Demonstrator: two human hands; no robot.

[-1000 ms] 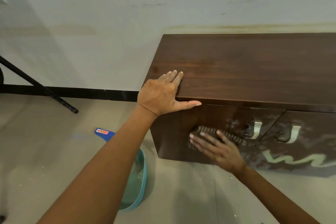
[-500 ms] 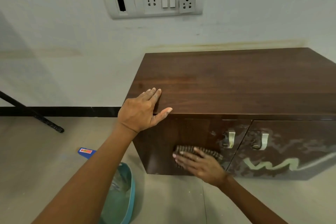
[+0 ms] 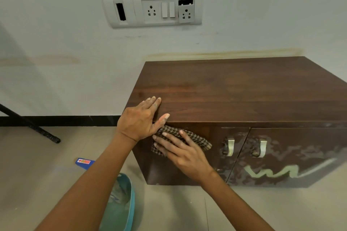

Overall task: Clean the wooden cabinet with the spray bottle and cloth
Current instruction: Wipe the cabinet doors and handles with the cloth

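Four fingers (image 3: 165, 143) of the right hand (image 3: 185, 155) are lying spread and flat, pressing a checked cloth (image 3: 199, 139) against the cabinet (image 3: 234, 92) front, on the left door just under the top edge. The cloth's long axis is running roughly level across the door, dipping slightly rightward, its right end pointing toward the two metal handles (image 3: 229, 146). The left hand (image 3: 141, 120) is resting open on the cabinet's front left corner, fingers lying together on the top, thumb stretching along the front edge just above the cloth. White smears are showing on the right door (image 3: 300, 157). A teal basin (image 3: 120, 204) is sitting on the floor (image 3: 37, 174) beneath the left forearm.
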